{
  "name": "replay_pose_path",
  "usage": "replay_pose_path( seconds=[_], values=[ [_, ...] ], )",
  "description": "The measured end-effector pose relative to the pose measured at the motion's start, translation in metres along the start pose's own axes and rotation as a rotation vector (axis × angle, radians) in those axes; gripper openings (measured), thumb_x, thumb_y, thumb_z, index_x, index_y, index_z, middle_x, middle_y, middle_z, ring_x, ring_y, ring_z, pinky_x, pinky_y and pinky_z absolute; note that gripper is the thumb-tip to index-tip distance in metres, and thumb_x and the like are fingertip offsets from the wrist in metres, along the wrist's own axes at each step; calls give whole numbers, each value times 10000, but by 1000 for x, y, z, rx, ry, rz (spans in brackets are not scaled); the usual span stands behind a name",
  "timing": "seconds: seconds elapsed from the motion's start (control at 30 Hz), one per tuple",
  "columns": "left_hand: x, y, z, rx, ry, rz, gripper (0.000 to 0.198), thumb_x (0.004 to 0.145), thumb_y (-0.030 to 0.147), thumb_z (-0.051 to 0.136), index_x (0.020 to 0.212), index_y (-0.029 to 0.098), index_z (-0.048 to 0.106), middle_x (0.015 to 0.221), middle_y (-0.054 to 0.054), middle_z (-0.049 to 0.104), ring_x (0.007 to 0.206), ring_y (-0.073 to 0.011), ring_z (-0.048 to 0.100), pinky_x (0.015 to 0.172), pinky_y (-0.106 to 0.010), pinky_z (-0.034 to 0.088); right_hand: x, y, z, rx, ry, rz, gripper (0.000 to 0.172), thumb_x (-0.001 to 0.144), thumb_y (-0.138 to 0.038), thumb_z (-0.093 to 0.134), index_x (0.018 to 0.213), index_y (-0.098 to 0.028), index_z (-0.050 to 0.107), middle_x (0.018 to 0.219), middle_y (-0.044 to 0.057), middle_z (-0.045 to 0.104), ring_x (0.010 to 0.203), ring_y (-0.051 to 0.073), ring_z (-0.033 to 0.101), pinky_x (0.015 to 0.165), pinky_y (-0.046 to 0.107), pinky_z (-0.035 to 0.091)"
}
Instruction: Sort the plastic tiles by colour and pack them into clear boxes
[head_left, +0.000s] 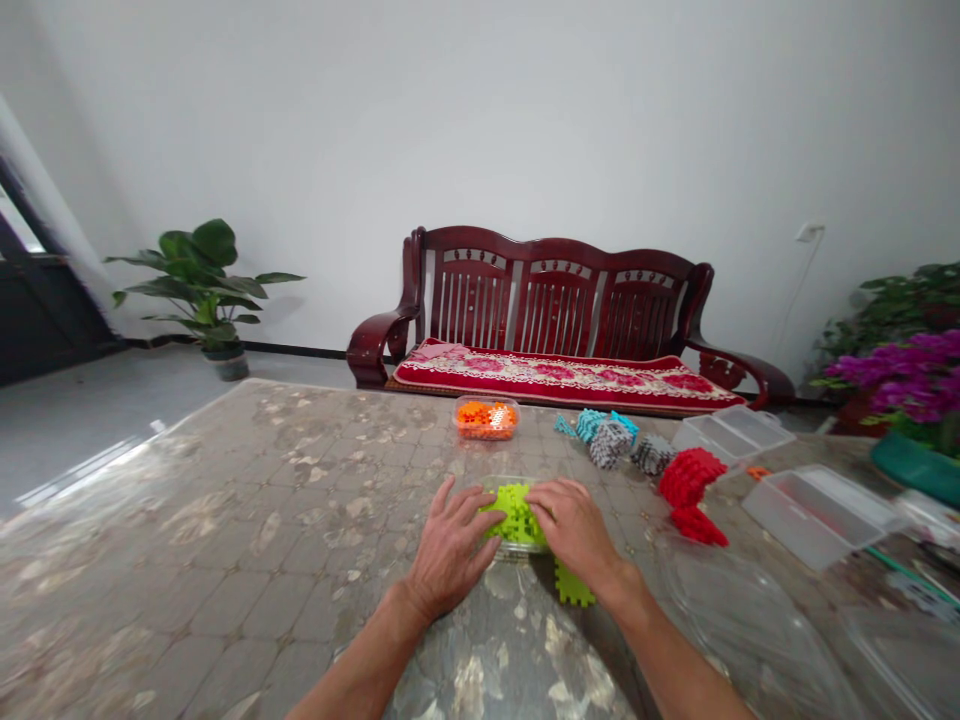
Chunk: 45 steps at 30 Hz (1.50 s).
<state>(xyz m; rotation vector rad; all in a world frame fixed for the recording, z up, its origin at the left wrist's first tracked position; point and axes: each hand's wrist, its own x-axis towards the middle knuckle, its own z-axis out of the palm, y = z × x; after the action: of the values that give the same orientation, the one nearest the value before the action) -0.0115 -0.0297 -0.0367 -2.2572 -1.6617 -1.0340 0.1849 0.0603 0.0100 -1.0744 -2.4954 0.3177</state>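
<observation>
Bright green interlocking building pieces [516,512] fill a clear plastic container [517,549] in front of me. My left hand [455,540] is at its left side, fingers spread, with the fingertips touching the container's edge and the green pieces. From the right, my right hand [574,525] reaches over the pieces, its fingers bent together on them; what lies under its fingertips is partly hidden. Just below my right hand, a loose green toothed piece [574,584] lies on the tablecloth.
A clear box of orange pieces [486,419] stands farther back. To the right are blue pieces [592,424], grey clusters [611,444], red pieces [690,480], a translucent box [821,515] and clear lids [750,610]. A wooden bench [555,310] stands behind the patterned table [247,560].
</observation>
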Motion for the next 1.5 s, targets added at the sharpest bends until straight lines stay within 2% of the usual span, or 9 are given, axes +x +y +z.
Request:
replay_pose_path(
  seconds=[0.1, 0.23, 0.4, 0.53, 0.7, 0.83, 1.07, 1.27, 1.5],
  values=[
    [-2, -3, 2, -11, -6, -30, 286, 910, 217, 553, 1168, 288, 655, 1252, -35, 686, 1262, -236, 566, 1230, -551, 192, -2, 7, -3, 77, 79, -2, 296, 904, -164, 485, 1029, -249, 739, 1115, 38, 753, 1071, 195, 654, 1106, 437, 352],
    [-5, -14, 5, -115, -10, -118, 416, 923, 260, 546, 1339, 274, 552, 1411, -97, 575, 1322, -263, 519, 1192, -559, 288, -16, 25, -18, 102, 145, 159, 277, 874, -217, 487, 992, -241, 737, 1092, 53, 746, 1028, 209, 664, 970, 371, 464],
    [-7, -26, 15, -322, -39, -251, 811, 805, 352, 727, 1513, 248, 345, 1590, -187, 330, 1452, -358, 359, 1134, -550, 383, -48, 40, -31, 58, -8, 332, 242, 797, -267, 565, 985, -242, 716, 1029, 45, 734, 944, 227, 668, 850, 341, 479],
    [-6, -28, 19, -395, -113, -299, 1021, 689, 306, 816, 1547, 222, 267, 1576, -194, 359, 1454, -358, 358, 1160, -557, 350, -70, 36, -29, 28, -167, 343, 334, 698, -231, 631, 1029, -238, 669, 1082, 40, 710, 1007, 237, 636, 855, 335, 445],
    [-3, -26, 17, -416, -172, -329, 1024, 651, 270, 816, 1537, 221, 304, 1512, -159, 473, 1378, -340, 470, 1133, -528, 403, -83, 28, -21, 3, -258, 303, 417, 650, -208, 638, 1067, -214, 628, 1089, 65, 678, 1028, 252, 592, 877, 347, 422],
    [-1, -25, 15, -387, -193, -318, 967, 631, 276, 819, 1497, 232, 392, 1458, -142, 539, 1319, -339, 527, 1107, -512, 433, -85, 28, -17, -26, -271, 208, 358, 707, -161, 561, 1055, -219, 625, 1098, 71, 672, 1062, 248, 577, 919, 348, 401],
    [1, -21, 13, -354, -178, -298, 834, 649, 239, 779, 1429, 238, 484, 1370, -112, 616, 1252, -309, 583, 1071, -469, 476, -85, 38, -15, -95, -249, 246, 380, 705, -144, 532, 1074, -206, 598, 1087, 91, 679, 1059, 256, 612, 899, 337, 420],
    [3, -20, 11, -374, -210, -325, 855, 632, 217, 790, 1429, 220, 482, 1394, -124, 597, 1282, -319, 556, 1096, -485, 453, -84, 41, -35, 3, -193, 289, 408, 673, -157, 564, 1075, -223, 574, 1065, 68, 691, 979, 224, 646, 845, 303, 453],
    [0, -24, 15, -392, -199, -316, 854, 647, 225, 790, 1437, 243, 467, 1402, -105, 592, 1283, -310, 551, 1110, -487, 433, -47, 13, -56, 76, -99, 189, 419, 692, -100, 538, 1090, -225, 577, 963, 33, 692, 949, 193, 641, 852, 292, 452]
  ],
)
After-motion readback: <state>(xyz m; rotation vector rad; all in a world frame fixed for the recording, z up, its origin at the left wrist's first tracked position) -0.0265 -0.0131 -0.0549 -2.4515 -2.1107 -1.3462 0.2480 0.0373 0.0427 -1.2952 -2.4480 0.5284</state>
